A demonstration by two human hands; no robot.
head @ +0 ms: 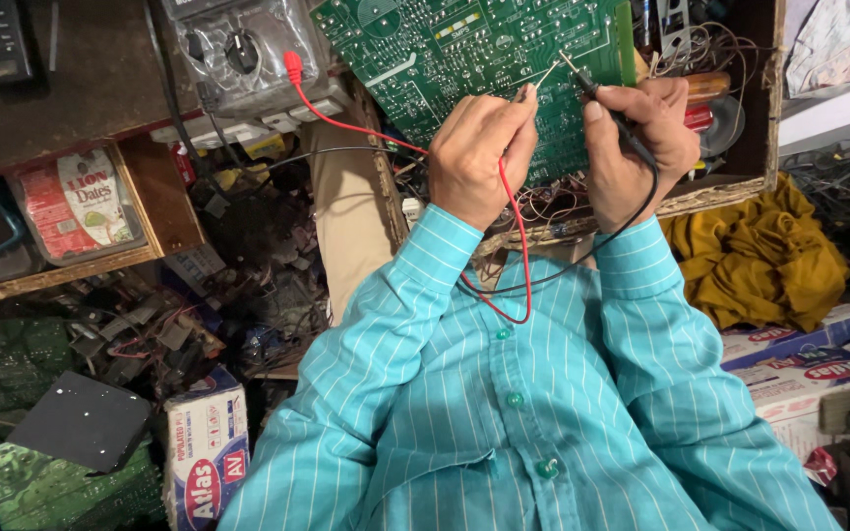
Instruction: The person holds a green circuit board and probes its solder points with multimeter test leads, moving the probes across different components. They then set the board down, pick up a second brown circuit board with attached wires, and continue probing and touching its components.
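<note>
Green circuit board [464,49] lies top centre in a wooden tray; left hand [479,157] pinches the red probe [543,77], right hand [637,138] the black probe [597,93], both tips meeting the board, leads trailing to the multimeter [243,49] upper left

Two thin metal-tipped probes [548,72], red- and black-leaded, touch the green circuit board [464,49].

Single head-worn view, looking steeply down over turquoise striped shirt front [504,423]. Close range; green printed circuit board [464,49] at top centre, cluttered floor left and right of board.
</note>
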